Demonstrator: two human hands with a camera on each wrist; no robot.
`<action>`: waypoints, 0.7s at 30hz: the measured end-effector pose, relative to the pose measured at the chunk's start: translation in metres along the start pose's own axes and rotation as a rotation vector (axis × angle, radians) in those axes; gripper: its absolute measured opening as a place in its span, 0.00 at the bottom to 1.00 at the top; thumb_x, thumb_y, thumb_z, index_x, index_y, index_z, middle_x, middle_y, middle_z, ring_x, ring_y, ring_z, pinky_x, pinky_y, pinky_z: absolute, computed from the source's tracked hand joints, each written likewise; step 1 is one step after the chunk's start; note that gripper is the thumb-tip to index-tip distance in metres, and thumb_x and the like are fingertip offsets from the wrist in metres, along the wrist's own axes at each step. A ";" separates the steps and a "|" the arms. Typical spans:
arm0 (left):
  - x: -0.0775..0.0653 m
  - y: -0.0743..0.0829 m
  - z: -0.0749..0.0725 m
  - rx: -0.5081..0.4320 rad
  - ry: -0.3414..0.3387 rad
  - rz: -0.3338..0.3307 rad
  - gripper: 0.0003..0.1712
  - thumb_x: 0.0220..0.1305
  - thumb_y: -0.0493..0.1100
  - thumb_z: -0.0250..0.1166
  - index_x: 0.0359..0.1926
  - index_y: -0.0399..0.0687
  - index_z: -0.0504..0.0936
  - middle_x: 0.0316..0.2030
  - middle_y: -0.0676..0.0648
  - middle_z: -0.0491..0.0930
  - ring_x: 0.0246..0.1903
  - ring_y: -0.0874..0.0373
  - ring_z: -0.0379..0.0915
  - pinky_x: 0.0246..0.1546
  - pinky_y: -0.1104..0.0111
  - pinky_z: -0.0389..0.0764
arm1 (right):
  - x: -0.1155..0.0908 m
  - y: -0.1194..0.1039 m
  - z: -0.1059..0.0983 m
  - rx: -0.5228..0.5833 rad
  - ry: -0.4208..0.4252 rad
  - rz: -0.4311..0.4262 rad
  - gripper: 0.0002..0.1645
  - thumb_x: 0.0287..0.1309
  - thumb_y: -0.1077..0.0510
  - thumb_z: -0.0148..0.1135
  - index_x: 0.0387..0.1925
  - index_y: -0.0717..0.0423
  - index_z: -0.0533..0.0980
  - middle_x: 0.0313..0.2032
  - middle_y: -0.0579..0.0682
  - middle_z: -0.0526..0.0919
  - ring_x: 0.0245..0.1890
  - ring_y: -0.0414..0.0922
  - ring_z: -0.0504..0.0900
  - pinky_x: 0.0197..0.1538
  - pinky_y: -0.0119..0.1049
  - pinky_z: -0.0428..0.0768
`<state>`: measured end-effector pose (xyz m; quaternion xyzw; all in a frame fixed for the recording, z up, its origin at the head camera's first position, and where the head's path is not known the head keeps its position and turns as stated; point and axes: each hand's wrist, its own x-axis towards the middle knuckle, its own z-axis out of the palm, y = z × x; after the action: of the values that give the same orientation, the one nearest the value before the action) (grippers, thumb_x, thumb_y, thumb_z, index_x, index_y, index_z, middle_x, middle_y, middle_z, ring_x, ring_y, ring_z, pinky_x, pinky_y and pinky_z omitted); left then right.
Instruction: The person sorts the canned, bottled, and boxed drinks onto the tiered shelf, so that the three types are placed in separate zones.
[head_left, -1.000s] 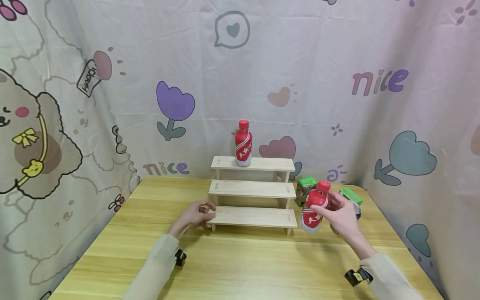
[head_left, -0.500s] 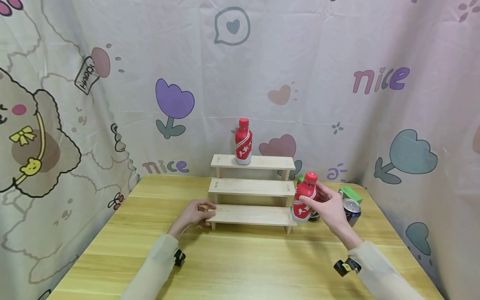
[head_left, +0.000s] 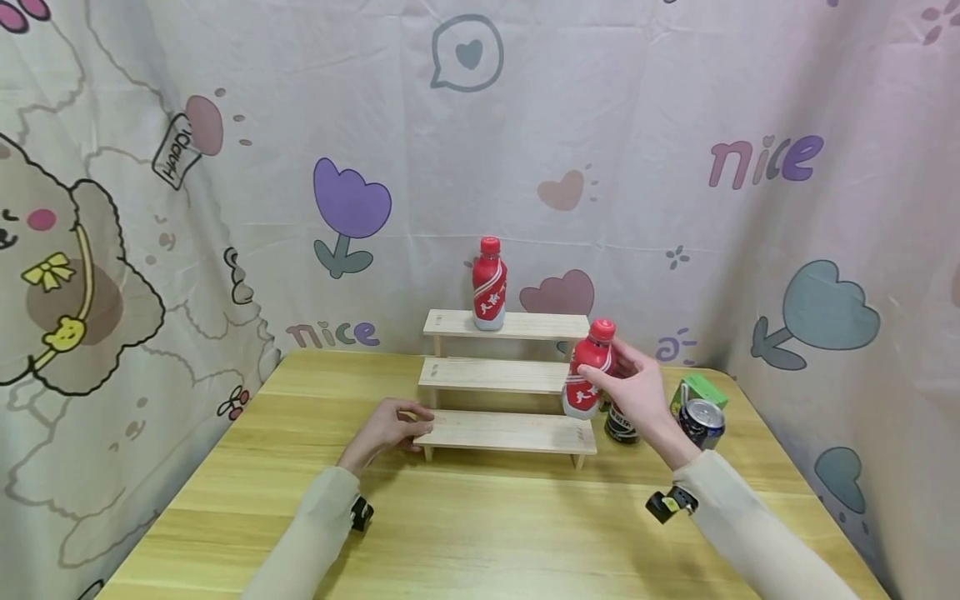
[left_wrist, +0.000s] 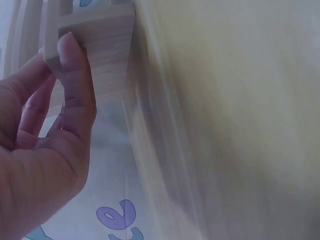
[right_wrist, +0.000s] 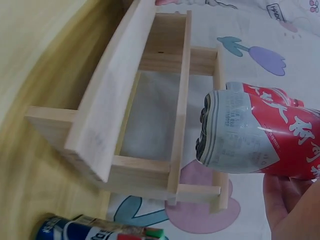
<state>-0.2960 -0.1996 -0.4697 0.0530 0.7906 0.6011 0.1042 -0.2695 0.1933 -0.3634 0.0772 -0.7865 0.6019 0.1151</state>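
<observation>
- Clock directions run from the middle of the stand, with 12 pointing away from you.
- Your sleeves each carry a black device at the wrist, over the wood-grain table.
- Your left hand, at 8 o'clock, pinches the left end of the wooden stand at its lowest tier.
- The silver-topped can stands upright on the table at 4 o'clock; the dark can, partly hidden, stands nearer the stand.
- Your right hand, at 3 o'clock, grips the held bottle, thumb in front and fingers behind.
- That red bottle leans slightly, cap to the right, by the stand's right end; the right wrist view shows its base apart from the boards.
- The green box sits at 3 o'clock, just behind the silver-topped can.
- The standing bottle, also red, is upright on the top tier at 12 o'clock.
- A printed curtain hangs behind.
</observation>
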 end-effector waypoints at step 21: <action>0.001 0.001 -0.002 0.000 -0.026 -0.032 0.18 0.59 0.36 0.70 0.50 0.31 0.81 0.35 0.41 0.83 0.28 0.57 0.80 0.34 0.56 0.87 | 0.052 -0.022 0.030 0.059 -0.108 -0.034 0.46 0.51 0.50 0.75 0.70 0.50 0.66 0.57 0.56 0.81 0.48 0.39 0.81 0.47 0.28 0.82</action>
<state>-0.2975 -0.2011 -0.4681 0.0483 0.7899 0.5986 0.1242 -0.3164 0.1597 -0.3360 0.1263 -0.7719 0.6178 0.0806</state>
